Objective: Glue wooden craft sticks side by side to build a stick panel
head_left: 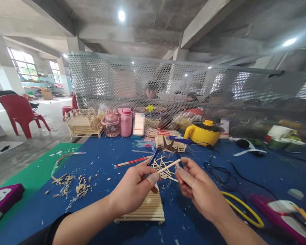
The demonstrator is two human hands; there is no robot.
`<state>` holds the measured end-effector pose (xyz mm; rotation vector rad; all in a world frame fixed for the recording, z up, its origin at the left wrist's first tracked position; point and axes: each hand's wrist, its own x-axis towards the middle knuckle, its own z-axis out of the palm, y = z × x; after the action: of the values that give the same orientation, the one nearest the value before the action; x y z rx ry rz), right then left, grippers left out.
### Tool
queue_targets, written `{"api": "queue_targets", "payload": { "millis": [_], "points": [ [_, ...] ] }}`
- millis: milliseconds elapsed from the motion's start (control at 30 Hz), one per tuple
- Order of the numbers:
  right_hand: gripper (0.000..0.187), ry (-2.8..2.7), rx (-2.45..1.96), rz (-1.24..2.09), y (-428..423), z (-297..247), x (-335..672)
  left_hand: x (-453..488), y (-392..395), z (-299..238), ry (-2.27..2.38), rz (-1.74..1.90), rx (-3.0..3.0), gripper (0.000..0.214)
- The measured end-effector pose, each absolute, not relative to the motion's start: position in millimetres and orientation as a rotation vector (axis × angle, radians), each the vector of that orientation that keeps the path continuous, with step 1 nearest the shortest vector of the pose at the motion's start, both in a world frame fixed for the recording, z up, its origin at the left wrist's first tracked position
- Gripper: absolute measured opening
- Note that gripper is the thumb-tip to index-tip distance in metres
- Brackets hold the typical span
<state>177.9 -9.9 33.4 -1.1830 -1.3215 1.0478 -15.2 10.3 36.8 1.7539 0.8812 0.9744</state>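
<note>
My left hand (134,187) is closed, pinching a thin pale wooden stick (169,166) between thumb and fingers. The stick points up to the right, toward my right hand (197,182). That hand's fingers are pressed together near the stick's far end, and whatever is in them is too small to name. Below my left hand lies a flat panel of sticks (150,208) set side by side, partly covered by the hand. Behind the hands are a pile of loose short sticks (165,174) and blue-handled pliers (168,145) with their jaws apart.
A small stick rack (84,122), a pink bottle (126,122) and a yellow pot (204,133) stand along the back. A perforated metal screen (112,78) has people behind it. Black cable (221,177) and a yellow cord (247,211) lie right; wood scraps (83,186) lie left.
</note>
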Motion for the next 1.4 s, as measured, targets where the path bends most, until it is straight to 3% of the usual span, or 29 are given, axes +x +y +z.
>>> {"api": "queue_targets", "payload": {
  "millis": [100,267,433,633,800,900,1267,1400],
  "points": [
    [0.017,-1.166,-1.005,1.191,-15.9,29.2,164.4,-12.5,8.9,35.6,0.88,1.024,1.681,0.027],
    [0.067,-1.41,-0.616,1.493,-20.3,15.1,156.1,-12.1,1.6,29.6,0.732,1.03,1.687,0.029],
    [0.081,-1.41,-0.579,1.625,-28.3,4.6,148.8,-5.6,-10.8,29.5,0.592,1.086,1.762,0.028],
    [0.068,-1.316,-0.648,1.396,-17.4,26.2,159.1,1.6,-15.3,37.3,0.705,1.093,1.83,0.035],
    [0.051,-1.603,-1.158,0.853,2.4,31.4,193.3,-4.4,8.1,37.5,0.969,1.149,1.824,0.032],
    [0.043,-1.702,-1.378,0.728,3.3,26.8,198.1,-6.0,17.2,32.9,1.025,1.109,1.827,0.035],
    [0.052,-2.009,-1.624,0.525,-10.5,20.3,174.4,-0.8,14.2,19.2,1.02,1.069,1.946,0.032],
    [0.046,-2.012,-1.659,0.497,-11.4,19.4,171.5,-0.5,10.5,19.5,1.007,1.065,2.004,0.031]
  ]
}}
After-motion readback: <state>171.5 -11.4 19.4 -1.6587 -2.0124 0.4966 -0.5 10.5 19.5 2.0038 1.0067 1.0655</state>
